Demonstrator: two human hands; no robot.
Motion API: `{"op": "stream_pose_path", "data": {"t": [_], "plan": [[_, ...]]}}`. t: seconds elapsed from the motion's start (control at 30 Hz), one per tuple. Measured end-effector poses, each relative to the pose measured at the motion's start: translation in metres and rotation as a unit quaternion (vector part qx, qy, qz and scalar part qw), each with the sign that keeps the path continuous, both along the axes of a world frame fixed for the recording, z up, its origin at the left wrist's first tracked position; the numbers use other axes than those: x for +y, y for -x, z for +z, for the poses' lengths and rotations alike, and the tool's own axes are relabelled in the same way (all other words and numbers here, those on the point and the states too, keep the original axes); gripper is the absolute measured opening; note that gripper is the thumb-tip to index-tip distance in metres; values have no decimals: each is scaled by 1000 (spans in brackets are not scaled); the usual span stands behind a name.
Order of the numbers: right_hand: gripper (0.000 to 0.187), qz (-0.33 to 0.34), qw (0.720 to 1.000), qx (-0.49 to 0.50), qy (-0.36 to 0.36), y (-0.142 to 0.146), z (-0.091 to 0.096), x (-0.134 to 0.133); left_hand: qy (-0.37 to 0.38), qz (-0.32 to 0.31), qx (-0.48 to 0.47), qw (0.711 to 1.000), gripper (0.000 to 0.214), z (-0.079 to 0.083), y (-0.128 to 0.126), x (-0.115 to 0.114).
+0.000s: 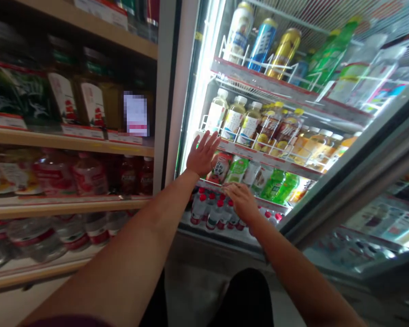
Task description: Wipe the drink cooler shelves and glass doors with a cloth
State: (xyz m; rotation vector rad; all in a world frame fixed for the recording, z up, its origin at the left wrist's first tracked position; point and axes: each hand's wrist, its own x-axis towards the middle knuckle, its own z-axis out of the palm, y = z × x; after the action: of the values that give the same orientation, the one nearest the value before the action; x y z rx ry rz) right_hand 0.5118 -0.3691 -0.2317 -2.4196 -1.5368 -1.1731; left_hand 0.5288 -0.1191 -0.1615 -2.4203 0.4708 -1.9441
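My left hand (202,155) reaches into the lit drinks fridge with its fingers spread, over the left end of the shelf edge under the white-capped bottles (230,120). I see nothing held in it. Lower and to the right, my right hand (241,200) is at the edge of the shelf below, fingers stretched forward and slightly bent; whether they touch the edge I cannot tell. Just behind the hands stand a red drink pack (221,165) and a green one (237,169). Under my right hand are red-capped water bottles (215,214) on the fridge floor.
The fridge's glass door (347,177) stands open on the right. Cans (261,43) and green bottles (334,52) fill the upper rack. To the left, wooden shelves (68,138) hold bottled drinks, with large water bottles (34,236) low down. My knee (247,295) is below.
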Motion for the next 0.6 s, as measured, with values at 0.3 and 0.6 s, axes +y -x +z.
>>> {"op": "stream_pose_path", "data": {"t": [0.3,0.6], "plan": [[30,40,999,30,6,-8,-33,41,17,-17,29,999,60,0,1,0],[31,49,995,67,61,-2,-70,92,22,-15,42,999,59,0,2,0]]}}
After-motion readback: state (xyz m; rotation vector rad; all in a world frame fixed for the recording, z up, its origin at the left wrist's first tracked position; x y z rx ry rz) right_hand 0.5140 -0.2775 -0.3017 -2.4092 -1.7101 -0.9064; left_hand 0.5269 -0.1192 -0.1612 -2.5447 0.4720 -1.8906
